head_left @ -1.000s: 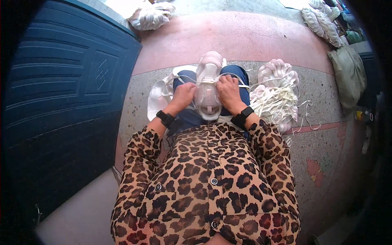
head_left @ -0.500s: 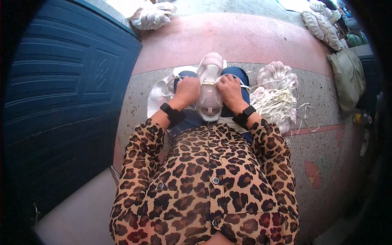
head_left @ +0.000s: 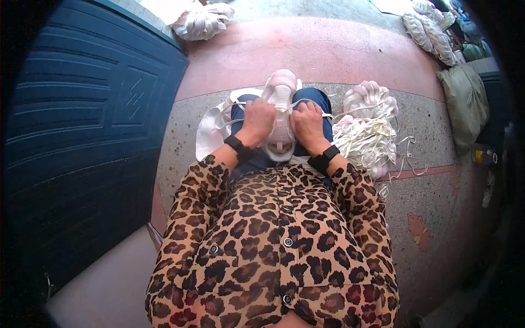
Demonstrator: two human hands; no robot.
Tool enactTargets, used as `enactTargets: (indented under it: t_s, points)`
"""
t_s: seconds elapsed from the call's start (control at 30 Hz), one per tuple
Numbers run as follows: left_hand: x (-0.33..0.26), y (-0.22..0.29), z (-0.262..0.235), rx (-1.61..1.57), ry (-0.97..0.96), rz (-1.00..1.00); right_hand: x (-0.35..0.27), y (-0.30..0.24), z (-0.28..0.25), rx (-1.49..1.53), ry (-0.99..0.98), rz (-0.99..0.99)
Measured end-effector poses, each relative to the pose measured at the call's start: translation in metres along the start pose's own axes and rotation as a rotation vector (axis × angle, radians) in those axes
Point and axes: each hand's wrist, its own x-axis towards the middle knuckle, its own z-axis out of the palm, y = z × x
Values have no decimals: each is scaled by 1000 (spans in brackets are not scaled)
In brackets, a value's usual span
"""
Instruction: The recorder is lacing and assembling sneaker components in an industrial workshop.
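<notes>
The right hand [head_left: 308,121] is curled, its fingers pinched on a white lace [head_left: 326,115]. The left hand [head_left: 259,117] is also curled, but its fingertips are hidden, so one cannot tell whether it grips. The pale shoe [head_left: 281,124] lies between both hands, above the lap. Beside the right hand rests a pile of laced pieces [head_left: 365,131]; farther right stands a greyish bag [head_left: 464,106], whose content cannot be seen.
</notes>
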Motion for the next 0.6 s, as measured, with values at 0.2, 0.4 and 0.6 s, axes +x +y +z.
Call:
enactTargets:
  t_s: [0.2, 0.4, 0.6]
  points:
    - [-17, 7, -7, -4, 176, -107, 5, -6, -16, 29, -168, 27]
    - [-26, 32, -21, 83, 69, -186, 17, -7, -24, 32, -358, 61]
    - [-24, 17, -2, -87, -121, -329, 23, -15, -11, 17, -324, 151]
